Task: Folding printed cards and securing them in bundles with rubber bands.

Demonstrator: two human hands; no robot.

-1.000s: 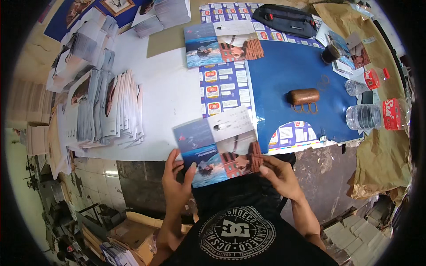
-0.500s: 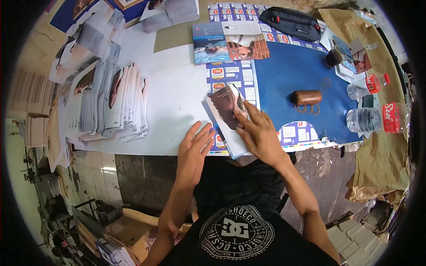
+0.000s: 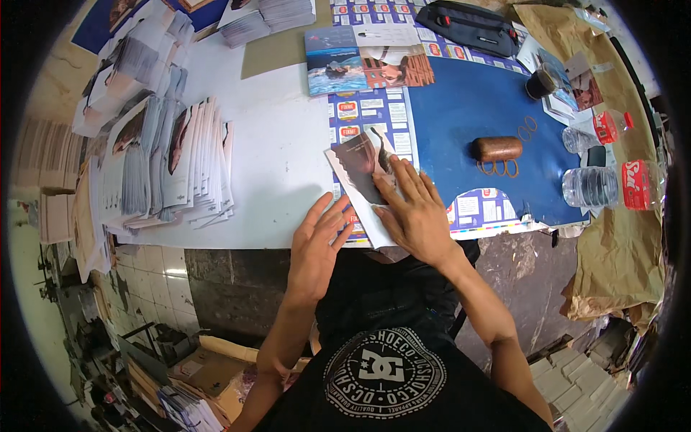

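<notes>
A folded printed leaflet (image 3: 350, 164), brown and white on its upper face, lies at a slant near the table's front edge. My right hand (image 3: 419, 217) rests flat on its right side, fingers stretched out over the paper. Just left of the leaflet's lower part, my left hand (image 3: 317, 241) hovers with its fingers apart and nothing in it. Farther back lie unfolded colour-printed sheets (image 3: 337, 70), showing a swimmer and a brick-coloured picture. Many folded leaflets (image 3: 188, 162) stand in rows at the left of the table.
To the right are a brown cylindrical block (image 3: 498, 149) with rubber bands (image 3: 504, 168), a dark cup (image 3: 541, 83), a large water bottle (image 3: 590, 189) and a smaller bottle (image 3: 578, 139). A black bag (image 3: 471, 30) lies at the back. Brown paper (image 3: 608, 266) hangs over the right edge.
The leaflet's upper layer has come down over the bluish layer that showed at its left edge. My right hand lies flatter on it; my left hand stays nearly in place.
</notes>
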